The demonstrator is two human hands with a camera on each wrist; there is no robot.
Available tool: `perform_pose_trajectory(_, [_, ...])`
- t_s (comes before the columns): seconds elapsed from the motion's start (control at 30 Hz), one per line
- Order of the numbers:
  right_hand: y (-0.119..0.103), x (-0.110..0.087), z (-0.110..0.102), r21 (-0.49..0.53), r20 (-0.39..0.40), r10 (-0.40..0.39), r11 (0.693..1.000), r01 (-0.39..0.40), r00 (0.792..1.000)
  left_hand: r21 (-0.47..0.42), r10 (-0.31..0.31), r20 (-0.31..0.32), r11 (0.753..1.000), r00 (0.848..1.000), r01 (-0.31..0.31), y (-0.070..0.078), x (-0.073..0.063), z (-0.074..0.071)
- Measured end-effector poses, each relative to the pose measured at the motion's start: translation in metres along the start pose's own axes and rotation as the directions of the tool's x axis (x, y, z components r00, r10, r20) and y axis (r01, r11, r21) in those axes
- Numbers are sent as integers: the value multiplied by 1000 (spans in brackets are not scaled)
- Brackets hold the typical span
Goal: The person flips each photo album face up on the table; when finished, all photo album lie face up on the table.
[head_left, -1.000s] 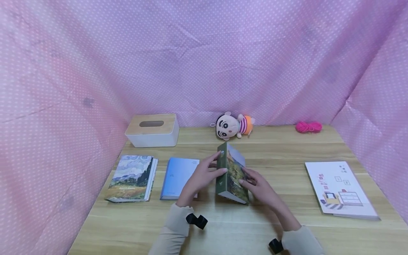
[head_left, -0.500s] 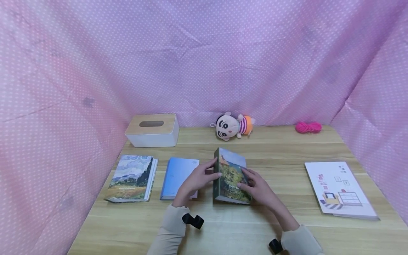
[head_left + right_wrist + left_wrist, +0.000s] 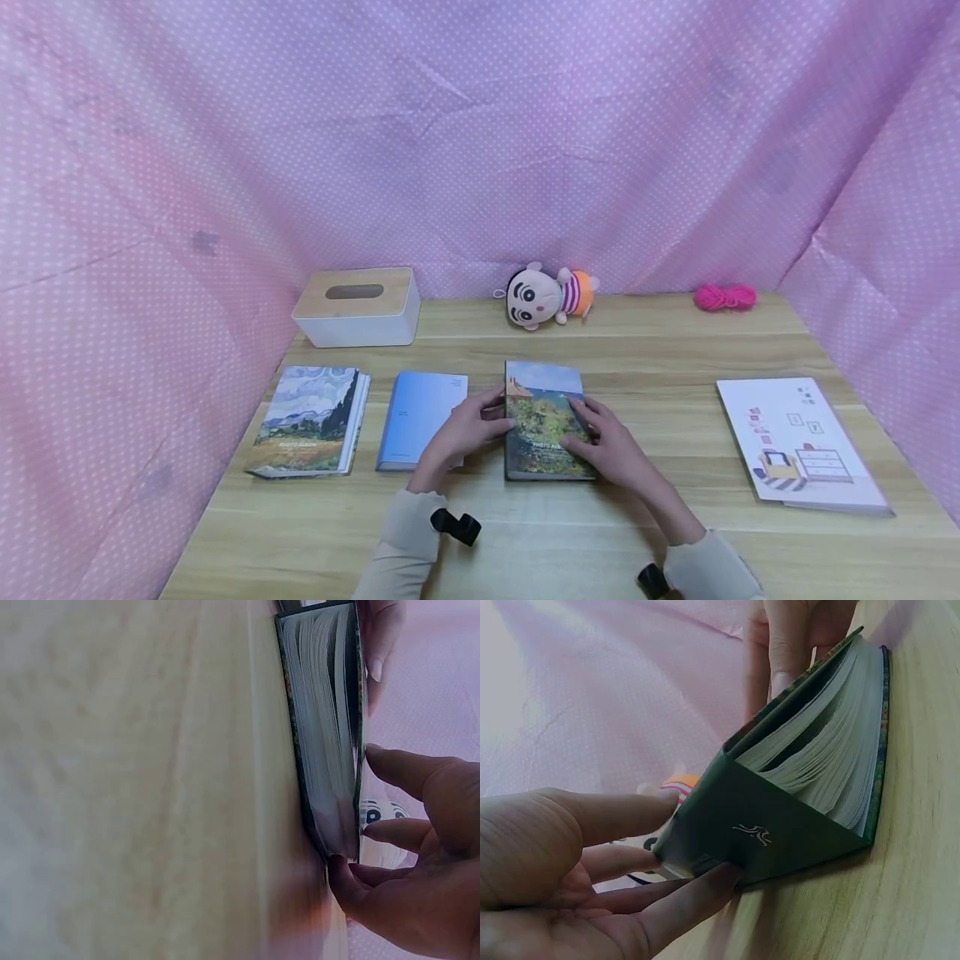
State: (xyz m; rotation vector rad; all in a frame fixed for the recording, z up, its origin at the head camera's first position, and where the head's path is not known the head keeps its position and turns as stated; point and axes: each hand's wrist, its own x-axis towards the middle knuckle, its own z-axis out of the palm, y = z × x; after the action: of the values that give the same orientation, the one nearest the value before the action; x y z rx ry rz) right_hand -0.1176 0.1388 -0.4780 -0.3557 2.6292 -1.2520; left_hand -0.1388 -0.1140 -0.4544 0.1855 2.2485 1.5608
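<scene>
A photo album (image 3: 546,425) with a painted garden cover lies cover up on the wooden table, in front of the plush doll. My left hand (image 3: 471,427) holds it along the dark green spine, the thumb at the upper edge and fingertips low on the spine, as the left wrist view shows. On the opposite side my right hand (image 3: 611,446) grips the fore edge, thumb and a finger on the cover and another fingertip at the edge. White page ends (image 3: 322,697) show between the covers. Just left of the album is a blue book (image 3: 420,417), partly hidden by my left hand.
Another album (image 3: 303,417) with a painted landscape lies far left. Behind it stands a tissue box (image 3: 360,325) with a wooden lid. The plush doll (image 3: 543,298) and a bundle of pink yarn (image 3: 724,297) line the back edge. A white illustrated book (image 3: 802,442) lies right.
The photo album has turned from standing tilted with its spine showing to lying flat, cover up. Both hands have stayed on its sides, and the left has moved slightly lower.
</scene>
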Motion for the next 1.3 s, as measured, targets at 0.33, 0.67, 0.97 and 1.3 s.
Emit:
perform_pose_trajectory(0.33, [-5, 1, 4, -72, -11, -52, 996, 51, 999, -73, -11, 0, 997, 1000, 11, -11, 0, -1])
perform_pose_trajectory(0.67, [-13, -1, 11, -122, -30, -11, 993, 7, 999, -66, -8, -22, 998, 1000, 6, -16, -7, -7])
perform_pose_trajectory(0.97, [-16, -3, 15, -145, -41, 16, 989, -22, 999, -96, 18, -19, 995, 1000, -20, -16, -6, -8])
perform_pose_trajectory(1.3, [-17, -2, 16, -153, -18, 39, 987, -41, 999, -99, 23, -18, 995, 1000, -25, -20, -6, -9])
